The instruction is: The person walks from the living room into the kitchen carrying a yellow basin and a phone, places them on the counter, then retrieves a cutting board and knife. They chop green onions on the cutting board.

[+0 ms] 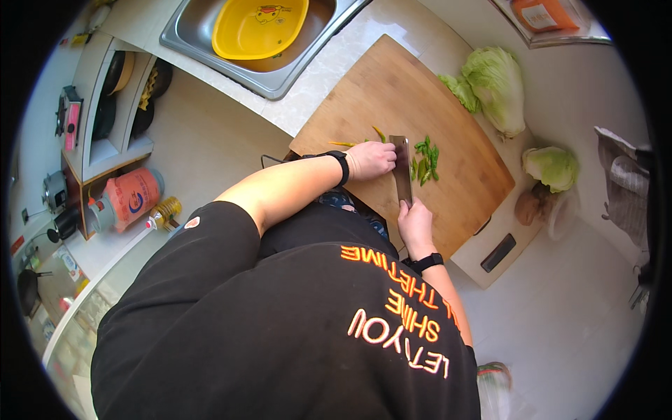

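My right hand (416,223) is closed around the handle of a cleaver (402,165). The blade stands on edge on a wooden cutting board (362,89). Just left of the blade, my left hand (370,161) presses down with curled fingers, its fingertips close to the steel. Thin chili peppers (379,134) stick out from behind that hand, their orange-yellow ends showing; the parts under the fingers are hidden. Cut green pepper pieces (429,160) lie in a loose pile to the right of the blade.
Beyond the board is a steel sink (181,39) holding a yellow basin (247,39). A napa cabbage (496,89) and a smaller cabbage piece (551,167) lie along the right wall. A dark phone-like slab (498,253) rests near the counter's edge. A gas cylinder (134,198) stands at left.
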Available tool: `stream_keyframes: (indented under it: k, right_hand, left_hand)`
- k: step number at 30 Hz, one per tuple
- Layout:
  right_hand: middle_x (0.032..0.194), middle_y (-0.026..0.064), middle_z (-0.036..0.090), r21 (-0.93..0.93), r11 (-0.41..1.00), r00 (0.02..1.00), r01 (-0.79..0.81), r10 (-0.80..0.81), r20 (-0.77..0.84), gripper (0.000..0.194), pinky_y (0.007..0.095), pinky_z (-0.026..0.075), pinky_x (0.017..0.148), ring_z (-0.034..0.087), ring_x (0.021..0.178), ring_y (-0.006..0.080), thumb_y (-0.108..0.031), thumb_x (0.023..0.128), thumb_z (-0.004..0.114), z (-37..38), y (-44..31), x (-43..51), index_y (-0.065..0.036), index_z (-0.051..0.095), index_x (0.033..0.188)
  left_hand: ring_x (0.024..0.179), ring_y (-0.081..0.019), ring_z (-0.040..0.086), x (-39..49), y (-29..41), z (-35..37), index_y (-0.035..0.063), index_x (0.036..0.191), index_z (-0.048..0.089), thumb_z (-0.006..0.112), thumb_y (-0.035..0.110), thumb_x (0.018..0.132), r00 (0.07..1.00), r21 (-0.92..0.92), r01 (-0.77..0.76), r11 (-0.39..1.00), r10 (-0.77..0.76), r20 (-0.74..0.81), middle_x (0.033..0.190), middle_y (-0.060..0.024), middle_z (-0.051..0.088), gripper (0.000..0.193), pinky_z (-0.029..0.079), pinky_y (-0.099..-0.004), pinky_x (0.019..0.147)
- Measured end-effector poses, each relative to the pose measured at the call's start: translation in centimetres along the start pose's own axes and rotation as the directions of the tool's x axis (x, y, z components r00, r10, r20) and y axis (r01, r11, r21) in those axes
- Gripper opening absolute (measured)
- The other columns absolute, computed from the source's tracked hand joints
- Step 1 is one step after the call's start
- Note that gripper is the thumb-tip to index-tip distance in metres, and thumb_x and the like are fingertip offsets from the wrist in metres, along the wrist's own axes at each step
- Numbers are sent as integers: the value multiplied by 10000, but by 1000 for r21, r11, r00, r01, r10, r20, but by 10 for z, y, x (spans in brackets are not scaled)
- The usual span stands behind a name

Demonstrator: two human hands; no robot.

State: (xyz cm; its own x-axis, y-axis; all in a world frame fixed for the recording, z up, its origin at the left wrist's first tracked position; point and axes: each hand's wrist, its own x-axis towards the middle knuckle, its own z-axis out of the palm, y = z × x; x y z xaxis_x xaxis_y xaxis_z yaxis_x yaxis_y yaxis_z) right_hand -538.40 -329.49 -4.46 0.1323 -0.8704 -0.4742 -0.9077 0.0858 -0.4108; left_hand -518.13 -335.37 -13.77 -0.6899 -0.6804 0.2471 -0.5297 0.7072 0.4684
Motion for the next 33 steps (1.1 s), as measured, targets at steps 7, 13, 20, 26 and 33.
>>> stream_keyframes:
  k: [7,13,20,26,33]
  right_hand:
    - [736,271,623,-6,1000,992,5,-5,-130,195,500,510,652,617,743,451,-198,896,568,27,-22,47,-8,596,859]
    - [758,244,635,173,979,954,106,-51,-296,202,476,507,633,618,735,439,-207,901,582,22,-16,56,-11,615,868]
    - [757,248,631,175,985,980,-8,43,-195,193,470,502,647,620,750,433,-184,909,566,1,-13,13,2,612,884]
    - [741,248,632,53,995,990,-80,85,-113,201,494,504,641,624,740,435,-194,909,560,5,-6,0,-3,598,857]
    - [730,257,630,54,998,971,-22,35,-236,190,506,505,607,620,706,447,-199,910,561,31,-2,29,-22,599,855]
  left_hand:
    - [940,-222,568,1,-3,2,87,762,644,566,145,748,1000,-11,-31,999,31,-2,856,-45,602,99,511,-308,826]
    - [959,-231,565,-2,-5,-15,72,848,656,571,146,754,997,-52,-75,996,75,7,901,-52,604,146,497,-318,845]
    - [917,-234,556,-12,-11,-23,46,898,650,564,127,756,1000,-54,9,999,-10,-18,909,-66,591,184,496,-325,803]
    - [886,-219,545,-6,-18,-17,54,804,642,575,135,732,999,-42,-27,999,28,20,846,-48,570,128,506,-306,754]
    - [875,-220,536,-6,-16,-17,62,766,617,580,133,728,1000,-71,-29,997,29,-5,826,-50,546,89,503,-313,745]
